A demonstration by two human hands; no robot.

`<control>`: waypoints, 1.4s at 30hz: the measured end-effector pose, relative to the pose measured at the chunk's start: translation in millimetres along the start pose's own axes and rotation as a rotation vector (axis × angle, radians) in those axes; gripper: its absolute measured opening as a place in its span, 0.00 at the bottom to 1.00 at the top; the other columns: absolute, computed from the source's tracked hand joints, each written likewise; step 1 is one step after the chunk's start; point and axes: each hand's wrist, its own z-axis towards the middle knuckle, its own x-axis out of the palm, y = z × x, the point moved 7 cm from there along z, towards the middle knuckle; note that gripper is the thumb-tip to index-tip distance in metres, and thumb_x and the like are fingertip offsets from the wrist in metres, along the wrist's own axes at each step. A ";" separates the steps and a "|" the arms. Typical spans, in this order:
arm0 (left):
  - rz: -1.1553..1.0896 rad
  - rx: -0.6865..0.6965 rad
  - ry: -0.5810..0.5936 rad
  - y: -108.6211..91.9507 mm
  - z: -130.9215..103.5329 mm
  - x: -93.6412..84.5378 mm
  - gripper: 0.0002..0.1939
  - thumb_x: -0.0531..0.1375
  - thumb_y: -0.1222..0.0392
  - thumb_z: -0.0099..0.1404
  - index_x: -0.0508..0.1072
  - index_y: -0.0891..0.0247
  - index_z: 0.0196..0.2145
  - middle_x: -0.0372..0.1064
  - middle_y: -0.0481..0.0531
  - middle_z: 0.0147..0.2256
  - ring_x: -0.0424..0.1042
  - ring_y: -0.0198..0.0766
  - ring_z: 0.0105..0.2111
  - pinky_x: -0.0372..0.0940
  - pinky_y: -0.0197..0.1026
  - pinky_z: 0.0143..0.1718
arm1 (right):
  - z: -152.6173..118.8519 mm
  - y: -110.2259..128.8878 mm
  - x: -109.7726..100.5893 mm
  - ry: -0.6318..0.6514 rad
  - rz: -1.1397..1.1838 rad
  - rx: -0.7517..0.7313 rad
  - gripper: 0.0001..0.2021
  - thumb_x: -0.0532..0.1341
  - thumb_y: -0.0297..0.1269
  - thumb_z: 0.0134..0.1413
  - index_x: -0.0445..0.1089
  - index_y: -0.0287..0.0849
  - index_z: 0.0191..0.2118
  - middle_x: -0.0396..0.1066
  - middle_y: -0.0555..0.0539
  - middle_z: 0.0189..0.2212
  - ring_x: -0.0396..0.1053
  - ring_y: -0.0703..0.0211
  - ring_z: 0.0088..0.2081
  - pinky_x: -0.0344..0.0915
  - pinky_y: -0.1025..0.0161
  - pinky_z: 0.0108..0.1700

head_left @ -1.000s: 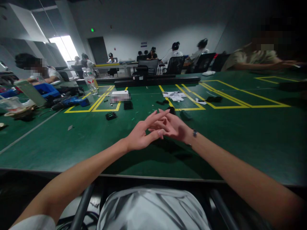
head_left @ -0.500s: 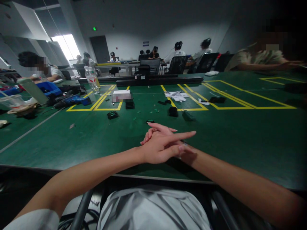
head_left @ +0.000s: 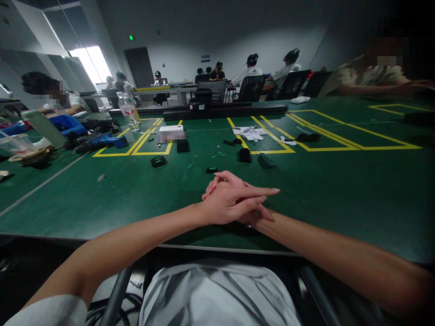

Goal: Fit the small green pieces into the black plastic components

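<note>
My left hand [head_left: 222, 204] lies across my right hand [head_left: 231, 177] above the near part of the green table [head_left: 142, 194]. The left fingers are stretched out and apart, pointing right over the right wrist. Beneath, the right hand is partly hidden, with its fingertips curled round the far side of the left hand. No object shows in either one. Just beyond them sits a small black piece with a green top [head_left: 212, 170]. Farther out are a black block [head_left: 244, 155], a black-and-green block [head_left: 158, 161] and some tiny green bits [head_left: 219, 154].
At the left stand a clear bottle [head_left: 128, 112], a blue power drill [head_left: 108, 141], a blue bin [head_left: 68, 124] and a plastic cup [head_left: 16, 144]. A white box [head_left: 171, 131] and crumpled white paper [head_left: 250, 133] lie near yellow tape lines. Several people sit around the room.
My left fingers have spread differently, with lower fingers now reaching over the right wrist. The clasped hands have shifted slightly right. The table items look unmoved apart from a small view shift.
</note>
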 end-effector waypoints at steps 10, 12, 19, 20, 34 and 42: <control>0.103 -0.047 -0.220 16.7 -1.4 -51.5 0.16 0.53 0.54 0.71 0.75 0.64 0.47 0.77 0.54 0.39 0.74 0.38 0.40 0.65 0.43 0.48 | 23.1 21.3 -39.1 -0.050 0.065 0.044 0.21 0.63 0.57 0.52 0.72 0.41 0.31 0.70 0.46 0.26 0.66 0.60 0.24 0.64 0.63 0.25; 0.209 -0.157 -0.325 31.4 -9.9 -80.6 0.16 0.53 0.51 0.71 0.75 0.66 0.38 0.75 0.54 0.35 0.72 0.36 0.35 0.64 0.40 0.41 | 28.5 38.7 -74.6 -0.227 -0.066 -0.158 0.19 0.63 0.55 0.53 0.72 0.41 0.29 0.71 0.46 0.26 0.67 0.60 0.26 0.64 0.63 0.28; 0.519 -0.473 -0.234 100.4 -37.7 -119.2 0.18 0.55 0.49 0.69 0.70 0.67 0.31 0.63 0.47 0.24 0.59 0.31 0.24 0.53 0.36 0.28 | 37.7 38.8 -85.2 -0.187 -0.900 -0.381 0.17 0.62 0.46 0.57 0.73 0.38 0.47 0.74 0.45 0.33 0.63 0.63 0.24 0.60 0.63 0.28; 0.509 -0.456 -0.148 105.1 -37.3 -111.2 0.16 0.56 0.49 0.68 0.71 0.67 0.36 0.63 0.46 0.24 0.59 0.31 0.24 0.53 0.36 0.28 | 41.0 33.1 -78.1 -0.108 -0.959 -0.375 0.19 0.62 0.45 0.57 0.72 0.38 0.50 0.73 0.45 0.35 0.63 0.63 0.25 0.60 0.63 0.29; 0.515 -0.495 -0.017 125.9 -40.1 -87.9 0.12 0.56 0.56 0.66 0.73 0.59 0.46 0.66 0.45 0.25 0.64 0.34 0.26 0.52 0.35 0.27 | 58.1 15.1 -67.4 -0.015 -1.261 -0.372 0.13 0.63 0.41 0.58 0.77 0.46 0.47 0.72 0.46 0.37 0.68 0.59 0.36 0.60 0.64 0.37; 0.356 -0.378 -0.097 113.7 -36.0 -88.1 0.12 0.57 0.57 0.66 0.71 0.63 0.45 0.64 0.45 0.25 0.62 0.32 0.25 0.54 0.34 0.28 | 48.5 19.3 -72.2 -0.005 -0.942 -0.275 0.21 0.64 0.44 0.55 0.73 0.41 0.52 0.73 0.46 0.39 0.64 0.65 0.28 0.63 0.65 0.31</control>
